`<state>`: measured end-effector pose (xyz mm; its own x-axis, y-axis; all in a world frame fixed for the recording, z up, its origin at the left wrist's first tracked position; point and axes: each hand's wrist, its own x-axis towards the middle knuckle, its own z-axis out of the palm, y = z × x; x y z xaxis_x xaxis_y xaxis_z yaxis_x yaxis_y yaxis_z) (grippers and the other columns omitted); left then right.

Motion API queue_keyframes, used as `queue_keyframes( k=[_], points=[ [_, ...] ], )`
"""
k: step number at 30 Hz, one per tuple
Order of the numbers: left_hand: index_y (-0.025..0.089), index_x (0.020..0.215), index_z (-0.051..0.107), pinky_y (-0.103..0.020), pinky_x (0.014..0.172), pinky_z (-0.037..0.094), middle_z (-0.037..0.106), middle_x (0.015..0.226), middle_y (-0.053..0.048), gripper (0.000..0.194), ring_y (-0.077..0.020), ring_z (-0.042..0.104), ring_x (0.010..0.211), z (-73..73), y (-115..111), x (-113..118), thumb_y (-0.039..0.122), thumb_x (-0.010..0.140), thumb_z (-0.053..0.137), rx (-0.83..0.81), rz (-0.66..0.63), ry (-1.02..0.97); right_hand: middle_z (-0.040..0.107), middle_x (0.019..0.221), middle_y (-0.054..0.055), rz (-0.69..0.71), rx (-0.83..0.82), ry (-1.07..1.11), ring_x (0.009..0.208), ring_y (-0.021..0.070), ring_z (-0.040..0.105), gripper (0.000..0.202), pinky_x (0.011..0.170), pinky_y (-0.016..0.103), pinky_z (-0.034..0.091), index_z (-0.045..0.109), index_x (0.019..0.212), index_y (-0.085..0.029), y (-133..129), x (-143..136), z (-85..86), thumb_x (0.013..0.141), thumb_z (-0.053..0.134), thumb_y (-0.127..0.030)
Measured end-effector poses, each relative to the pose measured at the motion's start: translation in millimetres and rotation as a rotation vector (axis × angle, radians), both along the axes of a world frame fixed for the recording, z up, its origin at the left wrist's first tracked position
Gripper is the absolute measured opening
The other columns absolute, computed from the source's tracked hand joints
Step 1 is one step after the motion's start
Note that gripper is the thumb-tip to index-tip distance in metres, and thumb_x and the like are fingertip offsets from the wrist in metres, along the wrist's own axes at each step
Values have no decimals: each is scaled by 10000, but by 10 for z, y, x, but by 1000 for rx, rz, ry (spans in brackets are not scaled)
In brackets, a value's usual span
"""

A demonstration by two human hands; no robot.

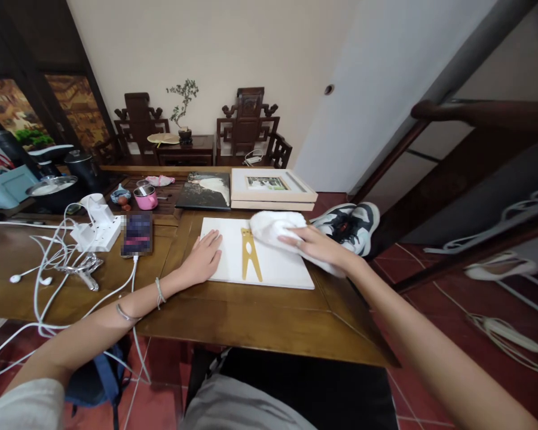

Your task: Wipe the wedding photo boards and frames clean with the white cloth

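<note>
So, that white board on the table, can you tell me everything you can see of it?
The white board is a thin, stiff-looking, roughly rectangular sheet; its material is unclear. A gold two-legged shape with a small opening shows near its middle, printed or loose, I cannot tell. It lies flat on the brown wooden table. The left hand rests palm down on its left side, and a white cloth held in the right hand hides its far right corner.

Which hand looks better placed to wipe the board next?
Likely the right hand: it holds the cloth over the board; the left hand, holding nothing, rests on the board's left side.
</note>
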<state>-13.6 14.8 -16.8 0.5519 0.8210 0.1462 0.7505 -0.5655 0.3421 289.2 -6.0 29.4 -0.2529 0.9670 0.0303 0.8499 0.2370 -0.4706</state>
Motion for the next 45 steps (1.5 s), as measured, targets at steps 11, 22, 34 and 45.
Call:
queue_keyframes(
  k=[11,22,34,45],
  points=[
    [93,1397,386,-463,1175,179,318,1524,-152,489,-234,232,1436,2,-22,21,262,950,278,-1,20,-28,581,1339,66,26,-78,-75,1309,349,427,520,1087,519,328,626,1248,-258,-449,81,-52,863,420,-539],
    [87,1405,375,-460,1174,174,305,1529,-153,489,-235,225,1437,14,-19,17,256,957,279,-1,20,-3,607,1311,54,82,-102,1,1234,348,512,544,1080,483,357,671,1173,-249,-251,-97,150,854,436,-621],
    [80,1405,364,-482,1169,189,304,1529,-156,491,-242,231,1435,-6,-8,37,254,959,255,10,10,6,516,1400,111,338,187,-138,1430,316,203,337,1134,582,188,637,1168,-175,-533,-857,-48,951,394,-265],
    [91,1404,365,-478,1169,192,315,1525,-152,486,-230,225,1439,-36,14,28,239,958,239,9,-2,-4,531,1390,93,214,72,-128,1354,346,368,448,1074,534,336,607,1240,-211,-317,-644,-30,957,375,-469]
  ],
)
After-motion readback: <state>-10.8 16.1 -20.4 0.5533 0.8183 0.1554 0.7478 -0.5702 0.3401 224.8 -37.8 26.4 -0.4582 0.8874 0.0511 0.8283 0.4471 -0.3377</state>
